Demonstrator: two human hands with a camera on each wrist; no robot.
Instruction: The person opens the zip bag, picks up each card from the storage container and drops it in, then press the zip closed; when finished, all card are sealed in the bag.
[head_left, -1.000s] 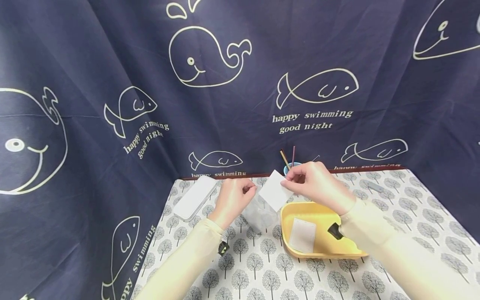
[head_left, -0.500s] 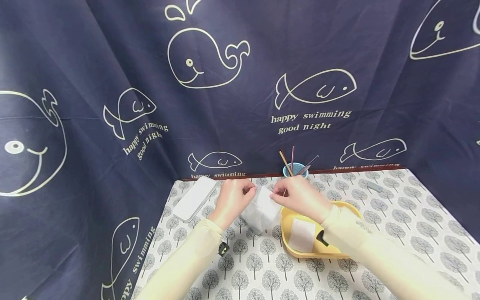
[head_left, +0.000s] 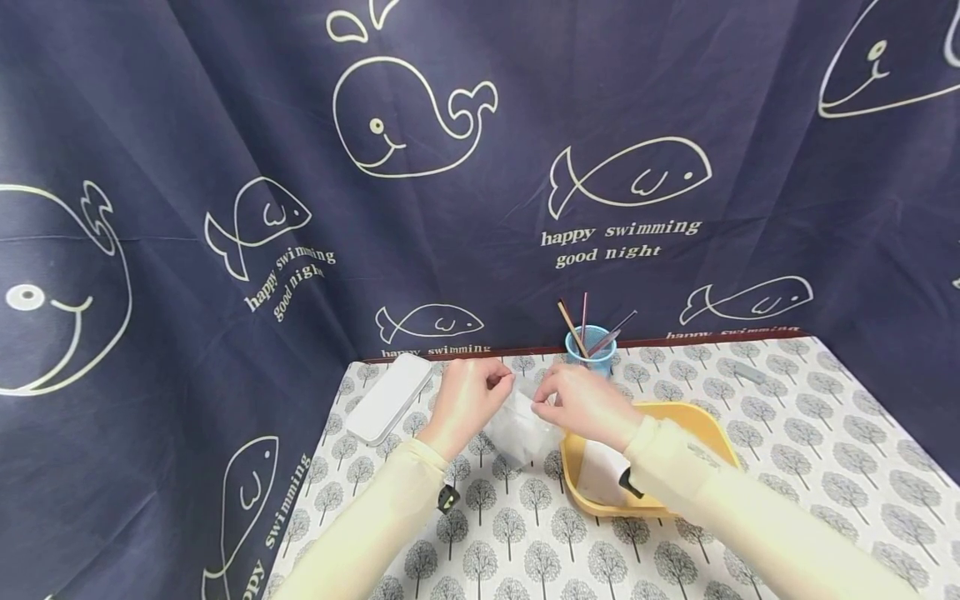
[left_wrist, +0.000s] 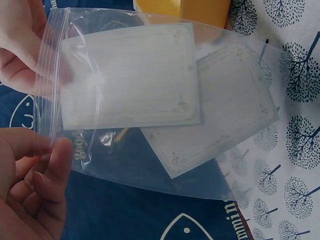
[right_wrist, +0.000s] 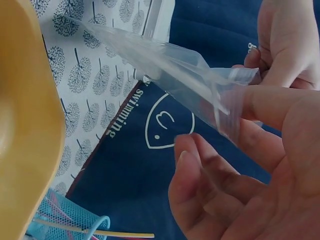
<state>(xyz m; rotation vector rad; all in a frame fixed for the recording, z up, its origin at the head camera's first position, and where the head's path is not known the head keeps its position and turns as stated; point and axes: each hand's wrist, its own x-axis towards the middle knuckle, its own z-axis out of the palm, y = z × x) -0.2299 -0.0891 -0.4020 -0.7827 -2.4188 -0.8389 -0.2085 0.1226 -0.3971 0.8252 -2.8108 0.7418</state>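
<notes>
My left hand [head_left: 467, 404] pinches the zip edge of a clear zip-lock bag [head_left: 513, 433], held above the table. Two white cards with decorated borders lie inside it, overlapping: a straight card [left_wrist: 135, 80] near the mouth and a tilted card [left_wrist: 227, 120] deeper in. At the bag's mouth is my right hand [head_left: 588, 404]. Its fingers [right_wrist: 262, 107] reach into the opening, close to the nearer card, while the other fingers stand apart from them. Nothing is visibly pinched by that hand in the right wrist view.
A yellow bin [head_left: 693, 417] holds another white card [head_left: 600, 475], partly covered by the right forearm. Behind stands a blue mesh cup [head_left: 600, 360] with pencils. A white case [head_left: 390, 398] lies at left, a small grey object [head_left: 750, 373] at the far right.
My right hand has moved left and brought a white card from beside the bag into it. The fingers have loosened from the card. My left hand keeps its place on the bag.
</notes>
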